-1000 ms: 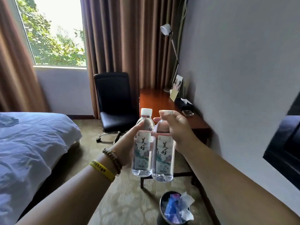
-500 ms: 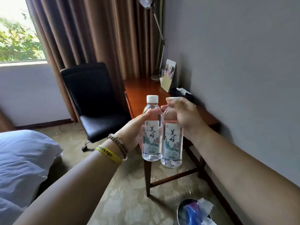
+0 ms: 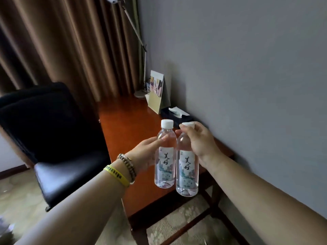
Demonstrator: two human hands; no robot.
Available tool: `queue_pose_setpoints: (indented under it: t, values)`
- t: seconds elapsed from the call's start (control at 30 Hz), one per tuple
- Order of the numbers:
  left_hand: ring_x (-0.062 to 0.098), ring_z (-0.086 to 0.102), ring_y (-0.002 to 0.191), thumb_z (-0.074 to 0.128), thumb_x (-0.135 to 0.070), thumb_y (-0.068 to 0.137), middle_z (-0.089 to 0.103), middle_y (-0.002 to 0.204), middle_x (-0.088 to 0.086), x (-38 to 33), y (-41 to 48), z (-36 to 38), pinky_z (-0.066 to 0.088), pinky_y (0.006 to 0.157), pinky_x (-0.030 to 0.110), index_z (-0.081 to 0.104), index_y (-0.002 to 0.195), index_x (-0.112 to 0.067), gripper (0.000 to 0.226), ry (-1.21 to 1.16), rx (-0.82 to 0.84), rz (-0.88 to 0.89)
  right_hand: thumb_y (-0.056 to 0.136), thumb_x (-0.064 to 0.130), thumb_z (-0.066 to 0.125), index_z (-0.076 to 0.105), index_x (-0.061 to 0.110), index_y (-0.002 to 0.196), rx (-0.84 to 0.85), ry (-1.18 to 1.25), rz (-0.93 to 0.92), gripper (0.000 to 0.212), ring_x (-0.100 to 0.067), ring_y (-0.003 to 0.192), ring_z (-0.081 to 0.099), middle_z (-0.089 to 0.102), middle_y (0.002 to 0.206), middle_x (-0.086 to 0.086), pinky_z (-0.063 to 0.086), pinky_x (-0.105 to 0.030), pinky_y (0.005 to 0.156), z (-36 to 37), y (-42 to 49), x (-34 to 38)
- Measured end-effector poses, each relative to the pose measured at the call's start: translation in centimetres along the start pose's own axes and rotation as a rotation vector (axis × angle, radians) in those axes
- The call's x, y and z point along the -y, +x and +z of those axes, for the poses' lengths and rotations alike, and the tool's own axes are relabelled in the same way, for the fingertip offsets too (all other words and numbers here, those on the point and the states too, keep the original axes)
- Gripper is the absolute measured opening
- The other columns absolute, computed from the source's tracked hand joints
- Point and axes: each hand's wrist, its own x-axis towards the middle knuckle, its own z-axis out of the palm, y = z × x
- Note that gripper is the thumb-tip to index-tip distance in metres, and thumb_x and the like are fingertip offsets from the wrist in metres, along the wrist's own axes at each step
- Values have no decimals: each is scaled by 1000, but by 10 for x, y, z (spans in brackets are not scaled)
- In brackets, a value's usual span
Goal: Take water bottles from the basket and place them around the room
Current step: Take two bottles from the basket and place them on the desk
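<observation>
Two clear water bottles with white caps and pale printed labels hang side by side above the near end of a red-brown wooden desk [image 3: 127, 131]. My left hand [image 3: 146, 152] grips the left bottle [image 3: 165, 156] round its body from the left. My right hand [image 3: 200, 140] pinches the right bottle [image 3: 186, 167] at its cap and neck from above. The bottles touch each other. Both bottle bases are in the air, clear of the desk top. No basket is in view.
A black office chair [image 3: 58, 138] stands left of the desk. On the desk's far end are a folded card stand [image 3: 157, 92], a dark tissue box [image 3: 177, 114] and a lamp base [image 3: 139, 94]. Grey wall on the right, brown curtains behind, patterned carpet below.
I have stepped closer to the desk with both bottles held the same way. The bed, window and waste bin have dropped out of view, and the desk and chair now loom larger.
</observation>
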Motion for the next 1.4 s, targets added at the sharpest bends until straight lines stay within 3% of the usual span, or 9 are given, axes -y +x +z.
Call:
queue_pose_setpoints:
  t: [0.13, 0.27, 0.4, 0.6, 0.73, 0.9, 1.03, 1.27, 1.4]
  values:
    - [28, 65, 105, 63, -45, 71, 66, 118, 11, -7, 76, 12, 55, 81, 43, 55, 122, -15, 60, -27, 135, -31, 65, 44, 68, 69, 30, 78, -131, -63, 17, 19, -25, 77, 71, 74, 85, -8, 60, -41, 70, -24, 51, -12]
    - [30, 63, 110, 61, -40, 77, 66, 118, 10, -6, 140, 23, 51, 92, 48, 63, 114, -21, 43, -20, 365, -46, 71, 42, 65, 72, 22, 74, -249, -97, 83, 21, -18, 59, 69, 72, 67, -4, 51, -25, 52, -51, 83, -34]
    - [32, 60, 113, 68, -40, 76, 65, 118, 14, -10, 197, 33, 43, 102, 51, 60, 118, -8, 53, 146, 440, -24, 68, 44, 64, 70, 23, 65, -401, -141, 108, 22, -21, 55, 67, 69, 59, -4, 54, -30, 53, -71, 109, -54]
    - [8, 69, 92, 72, -38, 69, 74, 98, -6, -20, 275, 39, 49, 78, 27, 68, 103, -23, 37, 309, 560, 55, 61, 59, 54, 62, 31, 75, -591, -295, 81, 32, -17, 66, 69, 71, 69, 3, 59, -37, 64, -88, 153, -81]
    - [5, 68, 92, 78, -19, 72, 73, 102, -5, -21, 331, 38, 51, 72, 17, 68, 105, -22, 34, 376, 630, 80, 70, 53, 54, 57, 34, 74, -650, -396, 27, 20, 0, 62, 61, 66, 67, 13, 46, -15, 54, -95, 188, -100]
    - [-6, 66, 87, 80, -19, 71, 72, 98, -19, -23, 386, 39, 48, 64, 9, 65, 102, -34, 37, 502, 717, 55, 72, 54, 54, 53, 33, 74, -679, -510, -27, 21, -10, 72, 61, 64, 74, 6, 46, -26, 63, -104, 222, -131]
    - [1, 66, 96, 78, -16, 72, 71, 106, -12, -16, 422, 44, 49, 76, 21, 66, 109, -28, 41, 543, 727, 22, 75, 48, 66, 54, 38, 72, -647, -618, -26, 16, 3, 73, 59, 63, 72, 15, 40, -7, 58, -120, 243, -145]
    - [19, 62, 110, 82, -15, 68, 68, 115, 0, -1, 472, 60, 45, 101, 46, 63, 116, -16, 51, 600, 734, 22, 80, 32, 70, 53, 34, 79, -692, -561, 32, 17, -8, 73, 58, 61, 75, 11, 44, -20, 64, -144, 268, -172]
    - [18, 61, 111, 81, -16, 68, 67, 116, -2, 8, 487, 65, 44, 103, 48, 62, 118, -17, 54, 615, 749, 6, 80, 26, 71, 50, 38, 76, -736, -575, 14, 25, 1, 72, 56, 60, 75, 14, 41, -10, 62, -151, 281, -177]
